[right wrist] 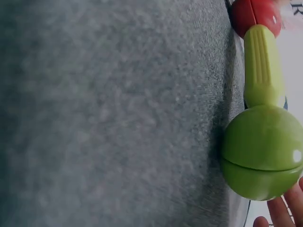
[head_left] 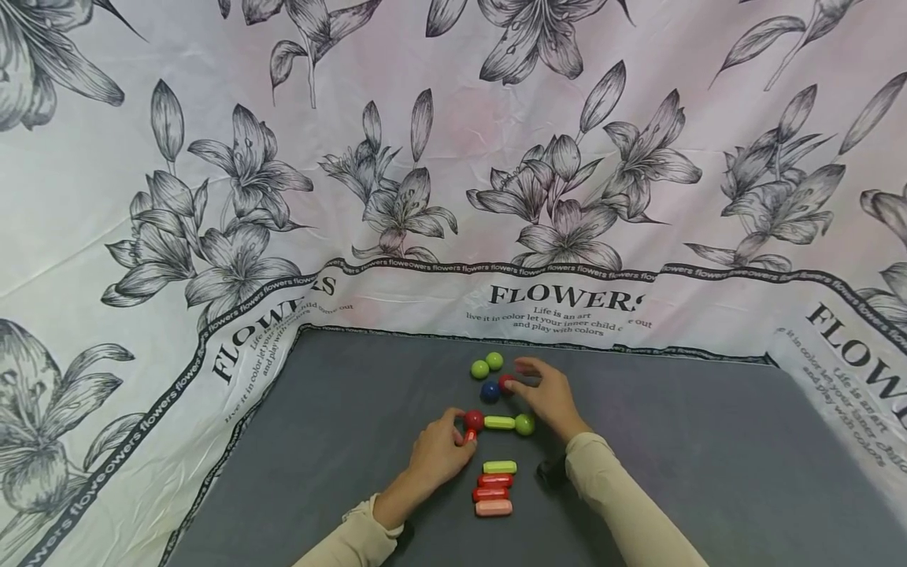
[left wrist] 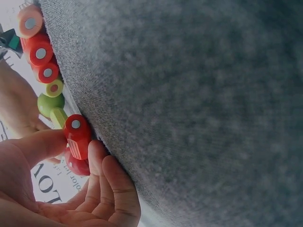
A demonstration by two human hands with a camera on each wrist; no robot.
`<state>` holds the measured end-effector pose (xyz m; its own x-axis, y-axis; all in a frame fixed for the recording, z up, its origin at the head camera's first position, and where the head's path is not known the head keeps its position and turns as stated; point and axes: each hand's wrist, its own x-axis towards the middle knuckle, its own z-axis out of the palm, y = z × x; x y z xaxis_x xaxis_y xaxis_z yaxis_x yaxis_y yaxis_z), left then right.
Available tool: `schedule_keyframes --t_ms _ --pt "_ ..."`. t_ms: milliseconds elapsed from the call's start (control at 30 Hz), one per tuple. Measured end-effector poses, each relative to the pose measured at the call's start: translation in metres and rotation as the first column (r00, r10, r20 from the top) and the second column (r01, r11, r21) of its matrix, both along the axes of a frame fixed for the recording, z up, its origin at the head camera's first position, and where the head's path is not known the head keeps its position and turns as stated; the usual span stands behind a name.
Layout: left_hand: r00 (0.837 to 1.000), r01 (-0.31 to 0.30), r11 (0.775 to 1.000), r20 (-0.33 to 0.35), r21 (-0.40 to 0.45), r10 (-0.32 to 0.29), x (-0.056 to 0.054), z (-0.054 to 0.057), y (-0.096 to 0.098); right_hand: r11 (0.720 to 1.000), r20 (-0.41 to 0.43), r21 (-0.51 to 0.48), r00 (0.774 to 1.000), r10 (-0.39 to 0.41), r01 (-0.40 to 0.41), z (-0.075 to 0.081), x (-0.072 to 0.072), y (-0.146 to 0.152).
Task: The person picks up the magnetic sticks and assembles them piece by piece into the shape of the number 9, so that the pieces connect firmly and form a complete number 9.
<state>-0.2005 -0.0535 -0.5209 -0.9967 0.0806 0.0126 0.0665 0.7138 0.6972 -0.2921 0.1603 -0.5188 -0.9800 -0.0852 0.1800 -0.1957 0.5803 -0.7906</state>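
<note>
My left hand pinches a red magnetic rod between thumb and fingers. The rod's upper end meets a red ball. From that ball a yellow-green rod runs right to a green ball, all in one line on the dark tabletop. Farther back, the thumb and index finger of my right hand are at a second red ball, which sits beside a blue ball. In the right wrist view, the joined green ball hides part of the right hand's fingers.
Two green balls lie behind the blue one. Nearer me, loose rods form a column: a yellow-green rod, two red rods and a pink rod. A flower-printed cloth borders the grey tabletop at the back and sides.
</note>
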Motion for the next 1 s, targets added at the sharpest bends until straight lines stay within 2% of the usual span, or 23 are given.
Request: schedule_keyframes --t_ms 367,867,1000 --pt "1.000 -0.006 1.000 0.026 -0.001 0.006 0.001 0.002 0.001 0.999 0.068 -0.050 0.998 -0.005 0.008 -0.013 -0.008 -0.003" --pt "1.000 -0.023 1.000 0.020 -0.014 0.023 -0.001 0.003 0.003 0.999 0.062 -0.034 0.998 0.021 -0.019 -0.018 -0.014 -0.010" --pt "1.000 -0.016 1.000 0.001 -0.014 0.016 0.000 0.002 0.002 0.999 0.057 -0.033 0.998 0.022 -0.020 -0.019 -0.013 -0.013"
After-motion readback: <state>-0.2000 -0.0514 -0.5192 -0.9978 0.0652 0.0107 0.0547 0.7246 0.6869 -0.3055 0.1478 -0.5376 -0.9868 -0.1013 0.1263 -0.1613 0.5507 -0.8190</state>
